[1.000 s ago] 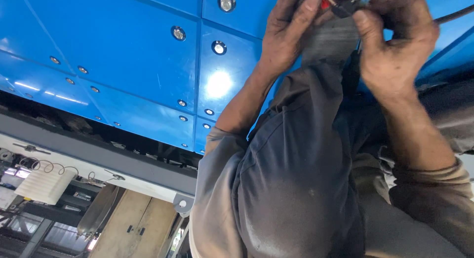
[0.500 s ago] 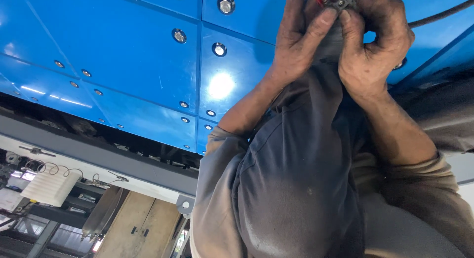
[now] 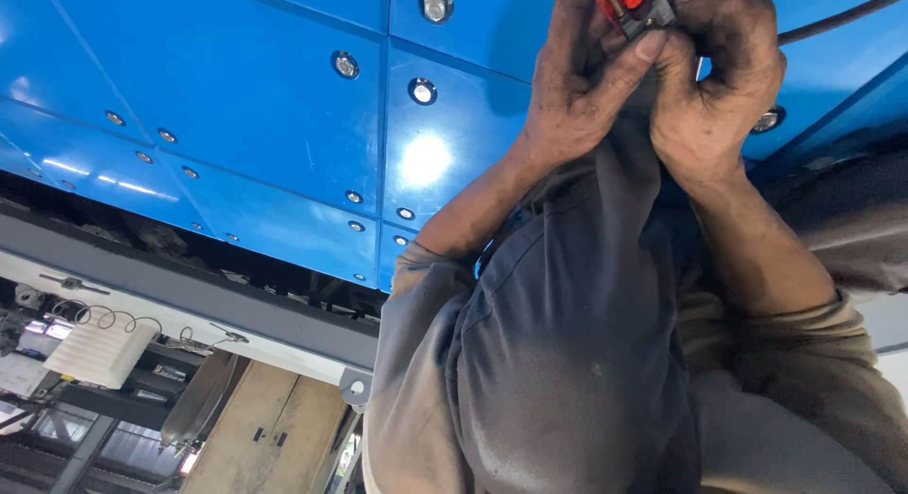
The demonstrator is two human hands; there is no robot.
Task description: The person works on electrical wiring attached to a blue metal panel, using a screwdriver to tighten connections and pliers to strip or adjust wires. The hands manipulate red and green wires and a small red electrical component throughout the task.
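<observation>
A small red and grey part [image 3: 632, 4] is pinched overhead between the fingertips of the left hand [image 3: 584, 78] and the right hand [image 3: 714, 87], both closed tightly on it, just below the blue panel [image 3: 236, 106]. A dark cloth [image 3: 567, 333] is bunched under both hands and hangs down over the forearms. A black cable [image 3: 842, 19] is seen running off to the right, and bolts [image 3: 436, 2] are set in the panel.

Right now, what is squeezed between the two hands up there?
In the head view, a small red-and-metal part sits pinched between the left hand and right hand.
</observation>
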